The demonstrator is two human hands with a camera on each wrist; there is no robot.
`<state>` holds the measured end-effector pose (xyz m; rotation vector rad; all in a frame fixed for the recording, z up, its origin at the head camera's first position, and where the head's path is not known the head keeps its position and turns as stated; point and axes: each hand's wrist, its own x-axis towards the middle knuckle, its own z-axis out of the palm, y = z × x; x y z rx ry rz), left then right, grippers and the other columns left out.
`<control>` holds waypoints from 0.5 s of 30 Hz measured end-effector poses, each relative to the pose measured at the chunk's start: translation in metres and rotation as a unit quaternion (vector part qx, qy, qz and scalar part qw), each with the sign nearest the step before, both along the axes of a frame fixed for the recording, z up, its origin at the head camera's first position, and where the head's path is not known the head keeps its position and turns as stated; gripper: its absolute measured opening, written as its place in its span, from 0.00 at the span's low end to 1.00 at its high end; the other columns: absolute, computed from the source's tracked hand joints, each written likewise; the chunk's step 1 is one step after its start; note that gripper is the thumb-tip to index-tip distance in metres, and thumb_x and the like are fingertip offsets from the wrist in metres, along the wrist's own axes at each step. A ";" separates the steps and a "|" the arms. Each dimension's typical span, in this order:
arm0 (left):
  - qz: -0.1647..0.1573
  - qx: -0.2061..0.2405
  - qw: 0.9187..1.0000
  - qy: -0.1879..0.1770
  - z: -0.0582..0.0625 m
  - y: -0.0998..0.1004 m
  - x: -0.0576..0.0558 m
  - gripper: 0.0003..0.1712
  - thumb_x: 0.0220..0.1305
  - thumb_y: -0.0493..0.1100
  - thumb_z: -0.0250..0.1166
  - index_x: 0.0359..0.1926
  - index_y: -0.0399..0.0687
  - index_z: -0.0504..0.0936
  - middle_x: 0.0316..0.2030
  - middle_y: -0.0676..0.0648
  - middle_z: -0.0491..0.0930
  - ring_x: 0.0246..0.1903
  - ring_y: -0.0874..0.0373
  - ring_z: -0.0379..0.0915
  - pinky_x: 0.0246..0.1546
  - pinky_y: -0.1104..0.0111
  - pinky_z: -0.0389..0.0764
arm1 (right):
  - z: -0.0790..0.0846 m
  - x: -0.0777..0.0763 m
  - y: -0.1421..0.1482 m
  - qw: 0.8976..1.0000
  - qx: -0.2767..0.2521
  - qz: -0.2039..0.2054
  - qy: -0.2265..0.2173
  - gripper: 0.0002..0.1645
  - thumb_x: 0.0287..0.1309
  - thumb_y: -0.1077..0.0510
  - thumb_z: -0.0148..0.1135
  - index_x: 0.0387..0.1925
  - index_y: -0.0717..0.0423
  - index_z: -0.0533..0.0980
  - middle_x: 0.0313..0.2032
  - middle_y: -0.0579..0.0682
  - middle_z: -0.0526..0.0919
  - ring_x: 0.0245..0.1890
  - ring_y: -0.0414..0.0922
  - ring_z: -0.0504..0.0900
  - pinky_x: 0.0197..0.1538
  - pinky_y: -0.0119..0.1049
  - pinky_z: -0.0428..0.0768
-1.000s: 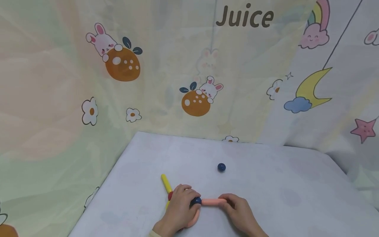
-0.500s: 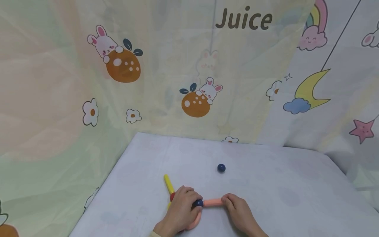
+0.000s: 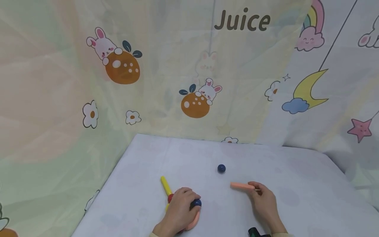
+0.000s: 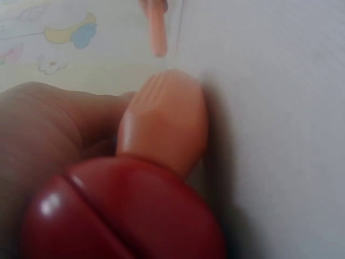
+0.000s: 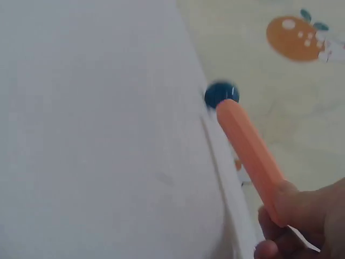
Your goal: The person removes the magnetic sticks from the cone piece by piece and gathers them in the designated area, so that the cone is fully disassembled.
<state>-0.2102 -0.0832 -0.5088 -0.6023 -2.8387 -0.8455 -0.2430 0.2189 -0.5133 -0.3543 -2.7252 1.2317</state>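
My left hand (image 3: 180,209) grips a dark blue ball (image 3: 196,203), which belongs to a joined shape of rods and balls. A curved peach rod (image 3: 193,222) runs from it toward the near side; a red ball (image 4: 124,210) sits against a peach rod's end in the left wrist view. Past the knuckles, a yellow rod (image 3: 165,185) meets another red ball (image 3: 170,198); the palm hides the middle. My right hand (image 3: 265,204) pinches a straight peach rod (image 5: 250,154) by one end, its free end pointing left. The rod is apart from the joined shape.
A second dark blue ball (image 3: 221,168) lies on the white-covered table (image 3: 296,184), beyond both hands. A black object (image 3: 257,232) shows beside the right wrist at the bottom edge. Printed cloth (image 3: 157,65) hangs behind the table.
The straight peach rod has come away from the blue ball at my left hand. My right hand has carried it right and farther from me. My left hand stays nearly in place.
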 end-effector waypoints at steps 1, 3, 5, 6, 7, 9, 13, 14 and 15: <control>-0.001 0.002 1.000 0.001 0.000 0.000 0.000 0.14 0.57 0.48 0.71 0.45 0.56 0.86 0.40 0.63 0.81 0.52 0.58 0.69 0.56 0.53 0.71 | 0.000 -0.005 0.007 1.000 0.005 -0.009 -0.002 0.18 0.69 0.61 0.52 0.57 0.60 0.76 0.50 0.60 0.80 0.41 0.51 0.75 0.38 0.38 0.75; -0.002 0.007 1.000 0.000 0.000 0.000 -0.001 0.13 0.57 0.48 0.71 0.45 0.55 0.86 0.39 0.63 0.81 0.52 0.58 0.70 0.56 0.53 0.71 | 0.001 -0.014 0.021 1.000 0.021 -0.009 -0.006 0.19 0.69 0.60 0.52 0.58 0.61 0.74 0.53 0.63 0.78 0.45 0.54 0.75 0.42 0.44 0.76; -0.003 0.010 1.000 -0.002 0.000 0.000 -0.001 0.13 0.57 0.48 0.71 0.45 0.56 0.86 0.39 0.63 0.81 0.51 0.58 0.70 0.55 0.53 0.72 | 0.002 -0.023 0.033 0.999 0.047 0.007 -0.008 0.20 0.69 0.60 0.52 0.59 0.63 0.74 0.55 0.65 0.77 0.48 0.56 0.76 0.46 0.49 0.75; -0.004 0.012 1.000 -0.003 0.000 0.000 -0.002 0.13 0.57 0.48 0.71 0.45 0.56 0.86 0.39 0.63 0.81 0.51 0.58 0.70 0.55 0.53 0.72 | 0.003 -0.026 0.038 0.998 0.060 0.021 -0.009 0.20 0.69 0.60 0.53 0.59 0.64 0.74 0.55 0.66 0.77 0.49 0.58 0.76 0.47 0.52 0.75; -0.004 0.013 1.000 -0.004 0.000 0.000 -0.002 0.13 0.57 0.48 0.71 0.44 0.56 0.86 0.39 0.64 0.81 0.51 0.58 0.70 0.54 0.53 0.72 | 0.004 -0.030 0.043 0.997 0.074 0.036 -0.010 0.20 0.68 0.60 0.54 0.58 0.64 0.74 0.54 0.66 0.78 0.49 0.59 0.76 0.47 0.53 0.75; -0.004 0.017 1.000 -0.007 -0.001 0.001 -0.003 0.13 0.57 0.48 0.71 0.45 0.57 0.86 0.39 0.64 0.81 0.50 0.59 0.70 0.54 0.54 0.73 | 0.006 -0.036 0.050 0.992 0.104 0.069 -0.008 0.19 0.67 0.60 0.57 0.56 0.65 0.76 0.52 0.66 0.79 0.49 0.60 0.77 0.49 0.56 0.75; -0.001 0.018 1.000 -0.023 -0.002 0.000 -0.003 0.13 0.58 0.50 0.70 0.45 0.58 0.85 0.39 0.65 0.80 0.50 0.58 0.69 0.53 0.54 0.73 | 0.007 -0.046 0.061 0.984 0.137 0.112 -0.006 0.19 0.65 0.57 0.60 0.54 0.63 0.78 0.49 0.62 0.81 0.46 0.56 0.79 0.47 0.54 0.76; 0.000 0.018 0.999 -0.027 -0.003 0.000 -0.002 0.13 0.58 0.51 0.70 0.45 0.59 0.85 0.39 0.65 0.80 0.50 0.58 0.69 0.53 0.54 0.73 | 0.006 -0.049 0.063 0.983 0.138 0.117 -0.006 0.19 0.65 0.57 0.60 0.54 0.63 0.78 0.48 0.62 0.82 0.45 0.54 0.78 0.47 0.53 0.76; 0.002 0.019 0.999 -0.033 -0.003 -0.001 -0.001 0.13 0.58 0.51 0.70 0.45 0.59 0.85 0.39 0.65 0.80 0.50 0.58 0.69 0.53 0.53 0.73 | 0.005 -0.052 0.065 0.983 0.138 0.123 -0.006 0.19 0.65 0.56 0.60 0.54 0.62 0.78 0.48 0.61 0.82 0.44 0.53 0.78 0.46 0.53 0.76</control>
